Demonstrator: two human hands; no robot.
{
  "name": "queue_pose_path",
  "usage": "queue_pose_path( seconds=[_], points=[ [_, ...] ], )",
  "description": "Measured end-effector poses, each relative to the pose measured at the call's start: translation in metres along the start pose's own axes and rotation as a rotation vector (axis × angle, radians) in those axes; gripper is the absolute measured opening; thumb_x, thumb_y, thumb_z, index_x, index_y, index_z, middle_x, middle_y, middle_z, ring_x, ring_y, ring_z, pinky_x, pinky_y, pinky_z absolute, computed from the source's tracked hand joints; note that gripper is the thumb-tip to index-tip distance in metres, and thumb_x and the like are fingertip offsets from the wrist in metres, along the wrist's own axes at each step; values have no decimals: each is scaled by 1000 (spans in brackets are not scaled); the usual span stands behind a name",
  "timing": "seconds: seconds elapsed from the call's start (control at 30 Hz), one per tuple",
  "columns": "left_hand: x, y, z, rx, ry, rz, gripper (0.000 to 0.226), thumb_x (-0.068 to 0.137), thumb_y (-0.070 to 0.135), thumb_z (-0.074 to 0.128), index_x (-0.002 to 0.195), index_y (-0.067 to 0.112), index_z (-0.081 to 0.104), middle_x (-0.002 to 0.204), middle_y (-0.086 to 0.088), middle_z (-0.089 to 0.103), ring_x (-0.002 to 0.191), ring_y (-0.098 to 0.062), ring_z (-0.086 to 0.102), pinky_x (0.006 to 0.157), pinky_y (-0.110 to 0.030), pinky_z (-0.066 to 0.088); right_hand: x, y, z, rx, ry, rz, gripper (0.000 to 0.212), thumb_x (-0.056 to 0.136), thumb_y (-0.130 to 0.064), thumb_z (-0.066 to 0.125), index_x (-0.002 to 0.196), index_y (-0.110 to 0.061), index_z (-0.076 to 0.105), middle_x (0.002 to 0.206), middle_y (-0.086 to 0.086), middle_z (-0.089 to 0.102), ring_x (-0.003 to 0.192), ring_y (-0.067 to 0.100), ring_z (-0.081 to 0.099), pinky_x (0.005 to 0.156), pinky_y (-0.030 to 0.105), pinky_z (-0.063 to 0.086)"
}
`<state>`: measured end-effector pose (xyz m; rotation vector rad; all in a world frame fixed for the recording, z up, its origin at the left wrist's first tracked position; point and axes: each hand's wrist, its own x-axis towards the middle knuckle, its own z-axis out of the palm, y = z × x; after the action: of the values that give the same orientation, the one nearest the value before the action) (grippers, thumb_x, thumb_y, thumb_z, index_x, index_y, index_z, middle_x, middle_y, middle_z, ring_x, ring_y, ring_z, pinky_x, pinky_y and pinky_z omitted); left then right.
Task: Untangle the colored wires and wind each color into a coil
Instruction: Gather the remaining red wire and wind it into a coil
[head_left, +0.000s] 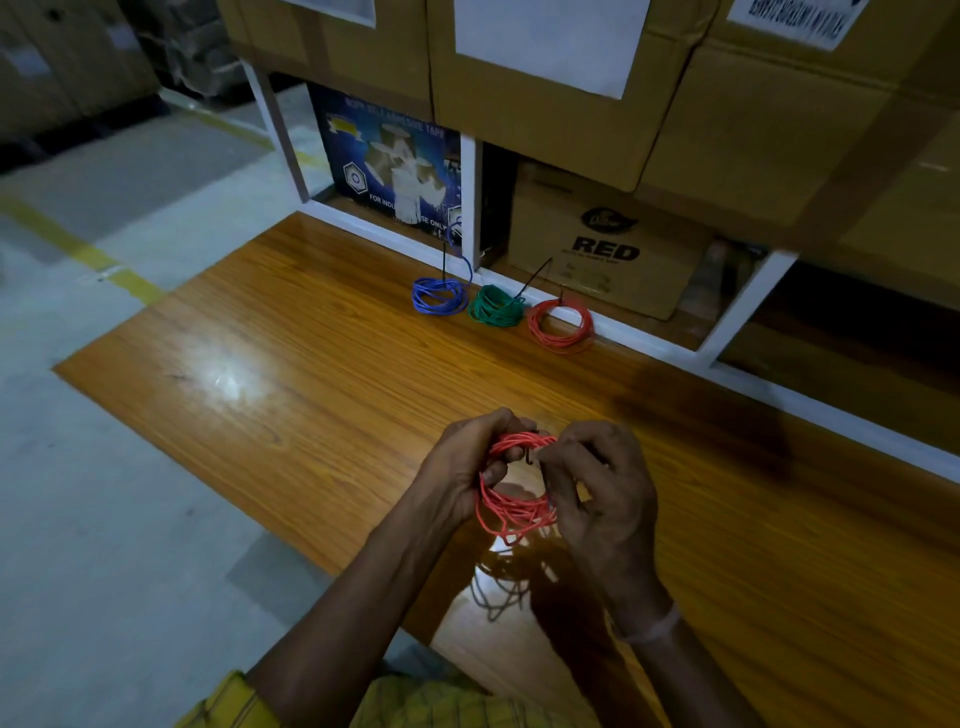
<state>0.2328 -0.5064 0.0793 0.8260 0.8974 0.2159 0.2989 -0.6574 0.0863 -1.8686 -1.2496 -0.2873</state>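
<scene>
Lower centre: left hand (467, 467) and right hand (597, 483) both grip the red coil (511, 499), likely tying off; next, set it by the blue coil (439, 296), green coil (496, 306) and finished red coil (561, 325) upper centre.

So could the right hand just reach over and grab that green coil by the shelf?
Probably not right away. The right hand and left hand both hold the red coil. The green coil lies across bare table, nothing between, so it looks reachable once freed.
</scene>
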Motion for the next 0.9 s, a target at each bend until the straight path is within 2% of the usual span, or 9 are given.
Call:
queue_pose_path(
  seconds=[0.1,0.23,0.33,0.4,0.57,0.77,0.9],
  points=[
    [-5,2,4,-14,-4,39,16,94,-3,53,101,-7,66,53,-2,63,30,-5,39,29,-15,24,1,-1,0,62,-9,44,16,87,2,79,93,-12,74,99,-3,67,93,18,60,73,27,50],
    [-1,-2,2,0,7,98,14,94,-5,56,102,-7,66,53,-5,60,32,-5,42,31,-16,25,7,-7,-6,309,9,326,12,95,-9,75,101,-19,70,95,-10,70,90,10,67,72,27,55],
    [1,-3,3,-20,-7,159,13,92,-9,57,101,-5,66,65,-6,69,40,-5,51,31,-16,27,13,-7,-9,441,24,527,9,97,-15,73,101,-23,69,94,-12,73,94,9,71,80,33,61],
    [0,-2,4,-31,-18,192,15,91,-11,58,100,-3,67,78,-9,74,46,-7,56,32,-17,28,14,-8,-11,497,17,596,7,98,-17,72,101,-22,69,96,-10,74,95,10,72,84,40,62],
    [-2,-2,5,26,-23,237,20,91,-9,58,105,-5,72,89,-12,75,50,-7,57,35,-18,27,17,-7,-12,607,15,687,6,98,-17,71,101,-21,69,99,0,76,96,16,73,87,44,61],
    [-2,-1,5,55,-67,243,24,94,-6,59,114,-9,71,86,-11,74,53,-8,58,37,-18,28,22,-4,-11,713,42,757,9,98,-14,71,105,-18,69,98,8,75,94,21,73,79,32,55],
    [-3,-1,4,65,-76,269,23,94,-5,61,115,-9,71,92,-14,74,59,-9,62,38,-18,31,21,-1,-11,709,35,761,11,97,-14,72,106,-20,69,99,7,76,97,20,74,81,32,56]
  ],
)
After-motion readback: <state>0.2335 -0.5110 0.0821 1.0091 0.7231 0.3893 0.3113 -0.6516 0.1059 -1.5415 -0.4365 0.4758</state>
